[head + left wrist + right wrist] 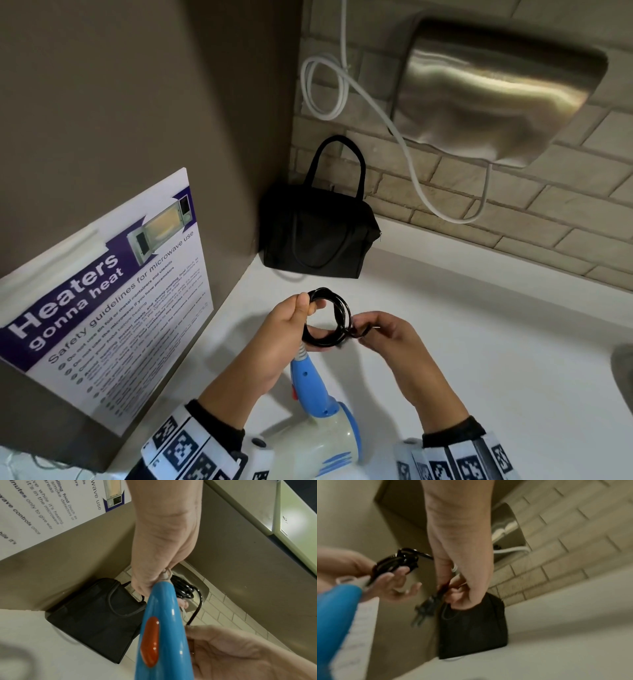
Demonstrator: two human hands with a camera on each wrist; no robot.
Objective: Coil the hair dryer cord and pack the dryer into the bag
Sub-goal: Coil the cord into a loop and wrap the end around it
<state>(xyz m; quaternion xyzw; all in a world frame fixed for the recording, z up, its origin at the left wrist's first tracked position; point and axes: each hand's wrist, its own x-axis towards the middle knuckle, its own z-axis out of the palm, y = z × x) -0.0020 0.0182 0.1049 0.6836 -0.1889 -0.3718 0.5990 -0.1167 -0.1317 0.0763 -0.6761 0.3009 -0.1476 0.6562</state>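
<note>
Starting at the left of the head view: a microwave safety poster [113,291] leans against the brown wall, out of the action. Moving toward centre, the left hand [287,329] is curled around the black cord [337,317], thumb pinning the loops so the coil can't spring apart. The hair dryer [317,407] hangs from that same grip over the white table [479,325], its long axis running from the middle of the frame down to the bottom edge: blue handle up by the coil, pale barrel toward the bottom edge. Behind it, upper centre, the black bag [318,236] stands upright in the corner with its handles up, well apart from the hands, looking closed from here. Now the right hand [394,337]: its fingers pinch the cord's loose end beside the coil, plug [423,609] dangling below, likely to tuck that last length in. Upper right, a steel hand dryer [496,92] on the brick wall.
</note>
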